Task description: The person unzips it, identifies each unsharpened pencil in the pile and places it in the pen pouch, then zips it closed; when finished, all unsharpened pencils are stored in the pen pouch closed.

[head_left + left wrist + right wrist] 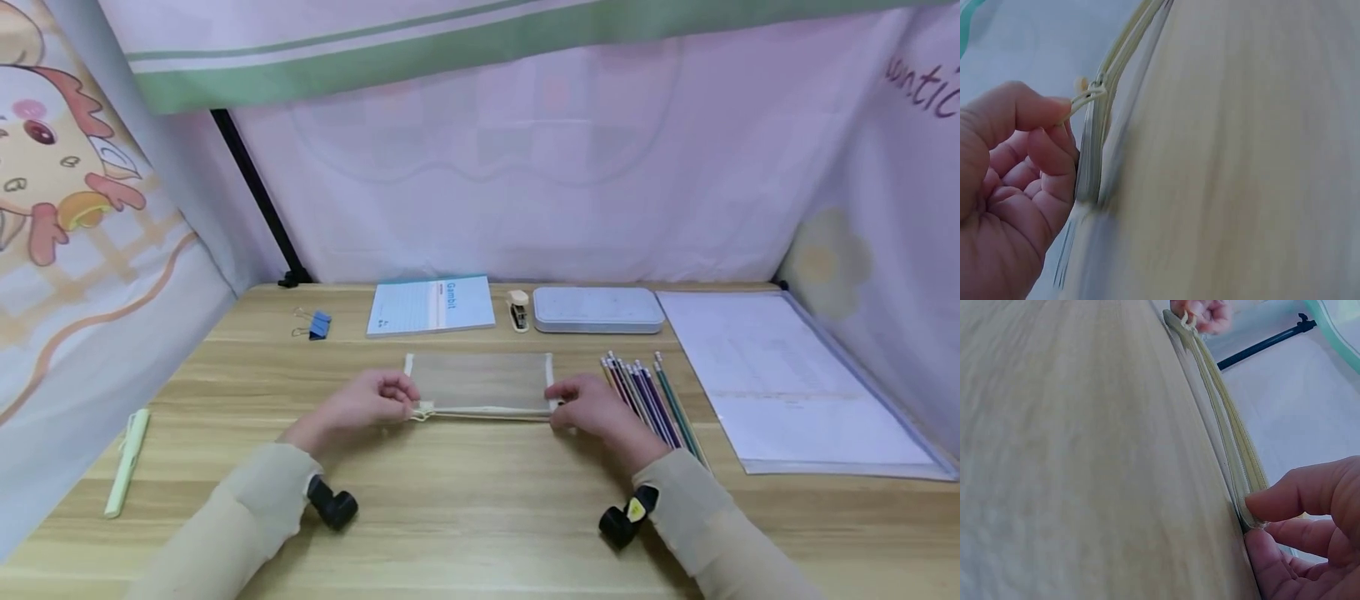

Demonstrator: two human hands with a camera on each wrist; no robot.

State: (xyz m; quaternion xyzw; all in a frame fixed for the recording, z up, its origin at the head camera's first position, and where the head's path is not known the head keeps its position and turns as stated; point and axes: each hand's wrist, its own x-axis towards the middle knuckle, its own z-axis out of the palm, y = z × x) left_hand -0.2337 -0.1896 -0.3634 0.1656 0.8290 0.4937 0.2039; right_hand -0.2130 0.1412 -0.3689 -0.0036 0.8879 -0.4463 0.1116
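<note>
A see-through mesh zipper pouch with white side edges lies on the table, its zipper edge toward the person. At its left end the left hand pinches the cord loop of the zipper pull between thumb and index finger, the other fingers curled. The right hand pinches the opposite corner of the pouch, as the right wrist view shows, with the thumb on the zipper tape. Along that tape the two edges stand slightly apart. Several pencils lie just beyond the right hand, partly hidden by the forearm.
Along the back are a blue binder clip, a notebook, a small stapler and a pale pencil case. Papers in a clear folder cover the right side. A light green pen lies near the left edge.
</note>
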